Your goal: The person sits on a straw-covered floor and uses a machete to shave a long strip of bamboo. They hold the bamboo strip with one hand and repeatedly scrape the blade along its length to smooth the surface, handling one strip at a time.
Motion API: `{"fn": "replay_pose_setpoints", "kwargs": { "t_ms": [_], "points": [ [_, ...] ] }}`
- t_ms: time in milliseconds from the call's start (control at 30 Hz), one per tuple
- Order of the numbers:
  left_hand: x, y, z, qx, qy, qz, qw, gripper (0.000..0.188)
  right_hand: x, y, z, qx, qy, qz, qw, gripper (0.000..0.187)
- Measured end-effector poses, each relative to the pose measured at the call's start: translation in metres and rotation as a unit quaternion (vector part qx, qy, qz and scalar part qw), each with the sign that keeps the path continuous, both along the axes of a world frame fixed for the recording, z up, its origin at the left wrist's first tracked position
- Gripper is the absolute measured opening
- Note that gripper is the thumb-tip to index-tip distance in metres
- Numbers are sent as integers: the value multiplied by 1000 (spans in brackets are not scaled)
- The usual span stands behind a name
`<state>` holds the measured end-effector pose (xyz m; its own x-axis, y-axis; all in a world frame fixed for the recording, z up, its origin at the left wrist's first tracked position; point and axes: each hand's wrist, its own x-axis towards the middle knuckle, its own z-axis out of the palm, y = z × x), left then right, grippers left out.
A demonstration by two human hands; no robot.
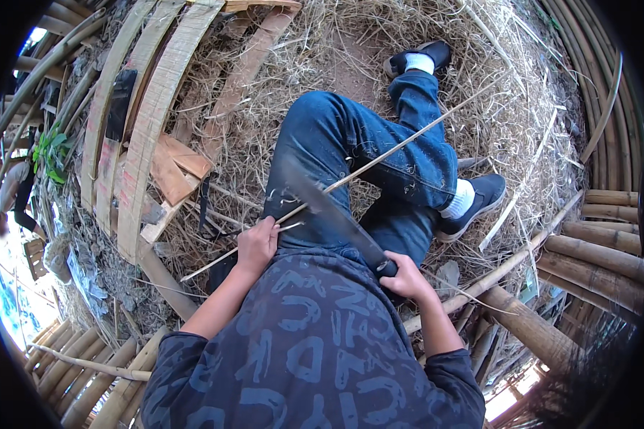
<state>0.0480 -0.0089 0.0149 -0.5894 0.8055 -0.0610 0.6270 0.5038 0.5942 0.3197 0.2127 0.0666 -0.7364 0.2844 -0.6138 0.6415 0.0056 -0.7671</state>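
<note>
My left hand (pixel 257 247) is closed around a long thin bamboo strip (pixel 401 145), which slants from beside my left forearm across my jeans to the far right. A short pale sliver sticks out near the same fingers. My right hand (pixel 409 277) grips the dark handle of a large knife (pixel 341 224). Its broad grey blade points far left and crosses the strip above my thigh; the tip is smeared by motion. From this angle I cannot tell whether the edge touches the strip.
My bent legs in jeans (pixel 315 136) rest on ground strewn with dry straw and shavings (pixel 501 129). Flat wooden slats (pixel 154 136) and wood blocks (pixel 175 168) stand at the left. Bamboo poles (pixel 601 257) line the right; more poles (pixel 86 372) lie near left.
</note>
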Motion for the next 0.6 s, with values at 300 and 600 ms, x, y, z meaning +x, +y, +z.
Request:
{"fn": "replay_pose_setpoints", "kwargs": {
  "t_ms": [300,600],
  "points": [
    [-4,2,8,15,-38,0,999,18,-15,17,12,-8,-5,-246,969,28],
    [-17,-7,30,137,-419,30,897,26,-36,2,32,31,94,-263,960,15]
  ]
}}
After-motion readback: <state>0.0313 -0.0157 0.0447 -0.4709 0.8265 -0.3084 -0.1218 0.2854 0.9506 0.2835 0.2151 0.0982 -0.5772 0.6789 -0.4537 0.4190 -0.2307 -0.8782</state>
